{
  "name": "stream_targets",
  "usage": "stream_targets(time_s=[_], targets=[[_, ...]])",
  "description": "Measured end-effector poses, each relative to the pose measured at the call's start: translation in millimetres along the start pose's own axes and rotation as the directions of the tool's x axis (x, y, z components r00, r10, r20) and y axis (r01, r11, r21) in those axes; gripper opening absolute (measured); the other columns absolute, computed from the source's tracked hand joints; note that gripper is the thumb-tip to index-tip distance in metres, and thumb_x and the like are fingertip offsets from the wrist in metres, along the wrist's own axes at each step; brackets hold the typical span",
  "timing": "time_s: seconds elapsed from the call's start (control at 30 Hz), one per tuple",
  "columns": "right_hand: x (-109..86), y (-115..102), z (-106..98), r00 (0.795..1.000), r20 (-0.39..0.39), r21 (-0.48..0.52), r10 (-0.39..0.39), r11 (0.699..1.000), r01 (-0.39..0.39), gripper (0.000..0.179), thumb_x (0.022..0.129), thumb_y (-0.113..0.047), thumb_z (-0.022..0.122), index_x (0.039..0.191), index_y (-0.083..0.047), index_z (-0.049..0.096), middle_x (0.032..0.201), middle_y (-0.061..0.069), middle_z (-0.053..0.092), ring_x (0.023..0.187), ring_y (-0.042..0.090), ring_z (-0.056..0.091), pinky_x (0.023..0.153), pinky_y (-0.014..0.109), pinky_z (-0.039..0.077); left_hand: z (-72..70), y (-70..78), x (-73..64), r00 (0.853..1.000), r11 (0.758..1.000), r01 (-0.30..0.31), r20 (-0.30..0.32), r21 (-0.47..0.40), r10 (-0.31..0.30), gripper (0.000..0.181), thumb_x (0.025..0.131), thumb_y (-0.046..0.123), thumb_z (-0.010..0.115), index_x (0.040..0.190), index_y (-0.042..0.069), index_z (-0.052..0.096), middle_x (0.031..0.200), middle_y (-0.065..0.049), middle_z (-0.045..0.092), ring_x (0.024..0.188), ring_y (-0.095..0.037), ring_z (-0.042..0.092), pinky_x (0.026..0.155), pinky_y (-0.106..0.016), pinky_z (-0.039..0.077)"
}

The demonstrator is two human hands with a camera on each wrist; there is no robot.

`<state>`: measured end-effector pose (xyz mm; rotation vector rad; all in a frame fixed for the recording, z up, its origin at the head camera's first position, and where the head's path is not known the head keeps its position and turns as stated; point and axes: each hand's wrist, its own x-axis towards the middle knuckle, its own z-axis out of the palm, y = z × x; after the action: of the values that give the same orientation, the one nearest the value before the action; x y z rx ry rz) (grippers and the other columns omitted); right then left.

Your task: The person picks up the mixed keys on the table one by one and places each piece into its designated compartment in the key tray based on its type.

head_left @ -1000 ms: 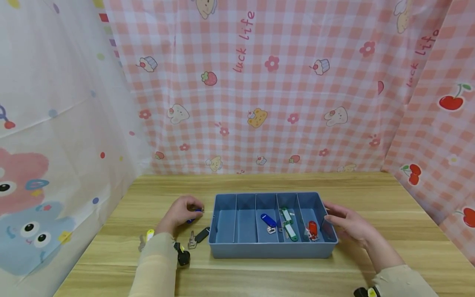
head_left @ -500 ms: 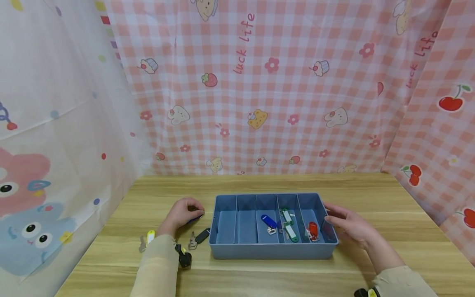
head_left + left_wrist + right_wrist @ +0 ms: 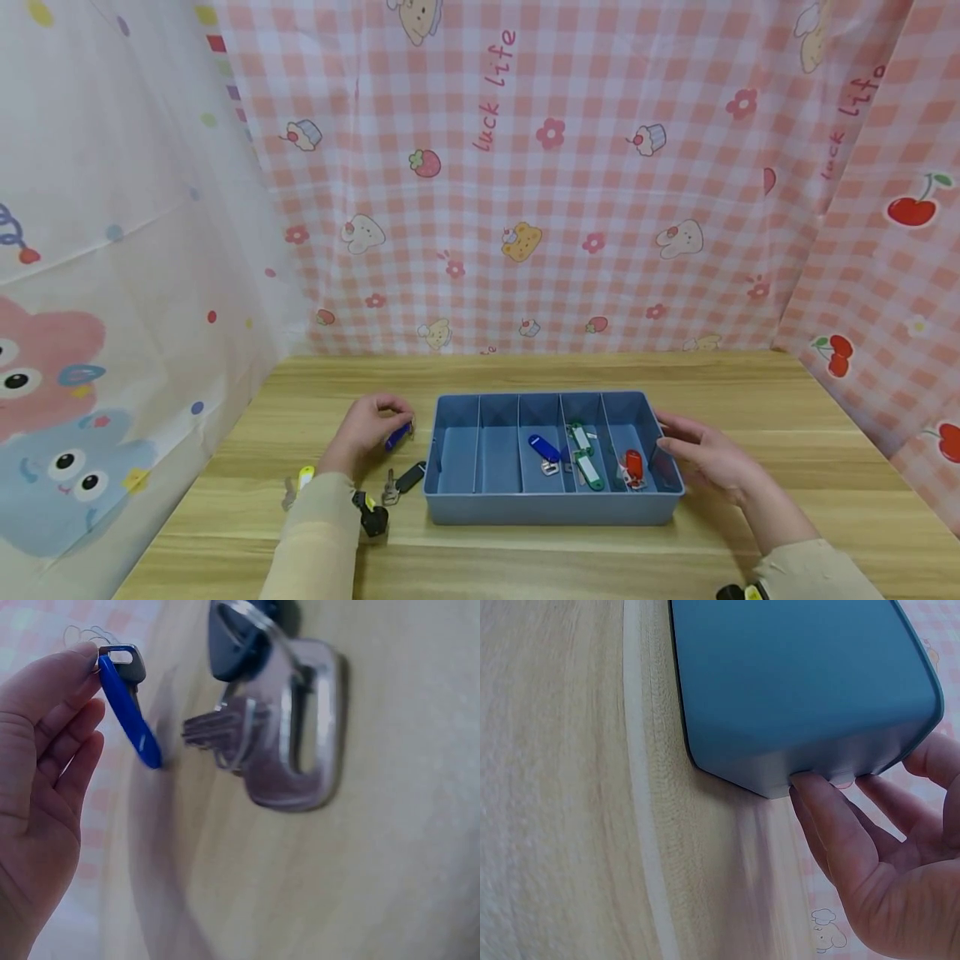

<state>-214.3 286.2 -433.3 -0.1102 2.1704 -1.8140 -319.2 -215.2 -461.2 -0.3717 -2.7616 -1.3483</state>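
Between thumb and fingertips my left hand (image 3: 367, 427) pinches a key with a blue tag (image 3: 398, 435), to the left of a blue-grey divided box (image 3: 553, 507). The left wrist view shows the blue tag (image 3: 129, 712) hanging down from the fingertips, with the key partly hidden behind it. My right hand (image 3: 708, 454) holds the box's right end. Its fingers rest against the outer wall (image 3: 780, 690) and its thumb is at the rim. Inside the box lie a blue-tagged key (image 3: 543, 448), two green-tagged keys (image 3: 588, 470) and red-tagged keys (image 3: 633, 463) in separate compartments.
A black-tagged key (image 3: 409, 477) lies on the wooden table (image 3: 525, 562) just left of the box. Farther left, a yellow-tagged key (image 3: 305, 477) is partly behind the left sleeve. Patterned cloth (image 3: 525, 192) encloses the back and sides.
The blue-tagged key, mostly covered by my left hand before, now hangs in plainer view from its fingertips, slightly raised. My right hand and the box have stayed in place.
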Motion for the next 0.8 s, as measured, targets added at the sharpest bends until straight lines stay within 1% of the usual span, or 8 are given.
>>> stream_targets(time_s=[0.1, 0.17, 0.37, 0.47, 0.6, 0.67, 0.8], targets=[[0.0, 0.2, 0.2, 1.0, 0.001, 0.005, 0.002, 1.0, -0.002, 0.064, 0.102, -0.014, 0.054, 0.153, 0.007, 0.02, 0.154, 0.036, 0.019, 0.127, 0.036, 0.046, 0.095, 0.05, 0.049, -2.9, 3.3, 0.9, 1.0, 1.0, 0.01, -0.013, -0.008, -0.01, 0.004, 0.091, 0.009, 0.073, 0.087, 0.009, 0.074, 0.094, -0.002, 0.07, 0.106, -0.028, 0.062, 0.102, -0.055, 0.041], [0.0, 0.2, 0.2, 1.0, 0.0, 0.009, 0.007, 1.0, -0.007, 0.065, 0.102, -0.014, 0.054, 0.153, 0.007, 0.02, 0.154, 0.036, 0.019, 0.127, 0.036, 0.047, 0.095, 0.05, 0.049, -4.8, 5.9, 1.1, 1.0, 1.0, 0.005, -0.022, -0.004, -0.005, 0.004, 0.091, 0.01, 0.072, 0.088, 0.009, 0.074, 0.095, -0.003, 0.071, 0.107, -0.03, 0.061, 0.103, -0.056, 0.039], [-0.2, -0.9, -0.1, 1.0, -0.008, 0.0, 0.023, 1.0, -0.023, 0.064, 0.103, -0.015, 0.053, 0.153, 0.006, 0.019, 0.154, 0.037, 0.018, 0.128, 0.039, 0.046, 0.095, 0.052, 0.048, -9.0, 11.3, 1.8, 0.999, 0.999, -0.03, -0.034, -0.014, 0.03, 0.006, 0.09, 0.01, 0.073, 0.09, 0.005, 0.074, 0.095, -0.006, 0.072, 0.108, -0.032, 0.061, 0.102, -0.054, 0.04], [-0.4, -1.1, -0.4, 1.0, -0.008, -0.001, 0.025, 1.0, -0.025, 0.064, 0.103, -0.015, 0.053, 0.154, 0.006, 0.019, 0.154, 0.037, 0.017, 0.129, 0.04, 0.045, 0.096, 0.053, 0.047, -10.0, 13.4, 2.7, 0.999, 0.999, -0.033, -0.042, -0.023, 0.032, 0.006, 0.09, 0.011, 0.074, 0.091, 0.005, 0.075, 0.095, -0.006, 0.072, 0.109, -0.032, 0.061, 0.102, -0.054, 0.041], [-0.5, -0.9, 0.0, 1.0, -0.013, -0.008, 0.021, 1.0, -0.021, 0.064, 0.103, -0.015, 0.053, 0.153, 0.006, 0.02, 0.154, 0.036, 0.018, 0.13, 0.04, 0.044, 0.096, 0.053, 0.047, -10.9, 17.1, 4.4, 0.996, 0.997, -0.064, -0.064, -0.044, 0.061, 0.005, 0.09, 0.011, 0.074, 0.091, 0.006, 0.075, 0.097, -0.007, 0.072, 0.109, -0.032, 0.061, 0.099, -0.056, 0.043], [-0.5, -0.8, 0.1, 1.0, -0.012, -0.013, 0.016, 1.0, -0.016, 0.063, 0.103, -0.015, 0.053, 0.153, 0.006, 0.02, 0.154, 0.036, 0.018, 0.13, 0.041, 0.043, 0.097, 0.053, 0.047, -11.0, 20.5, 4.5, 0.994, 0.995, -0.083, -0.072, -0.06, 0.078, 0.005, 0.09, 0.011, 0.074, 0.091, 0.006, 0.075, 0.098, -0.007, 0.071, 0.108, -0.032, 0.061, 0.098, -0.056, 0.044], [-1.0, -1.7, -0.2, 1.0, -0.011, -0.018, 0.019, 1.0, -0.019, 0.064, 0.103, -0.016, 0.053, 0.153, 0.006, 0.021, 0.154, 0.036, 0.019, 0.131, 0.042, 0.042, 0.097, 0.053, 0.046, -10.7, 27.8, 3.8, 0.991, 0.992, -0.107, -0.084, -0.065, 0.101, 0.005, 0.089, 0.011, 0.075, 0.09, 0.007, 0.075, 0.097, -0.007, 0.071, 0.106, -0.031, 0.062, 0.099, -0.056, 0.043]])
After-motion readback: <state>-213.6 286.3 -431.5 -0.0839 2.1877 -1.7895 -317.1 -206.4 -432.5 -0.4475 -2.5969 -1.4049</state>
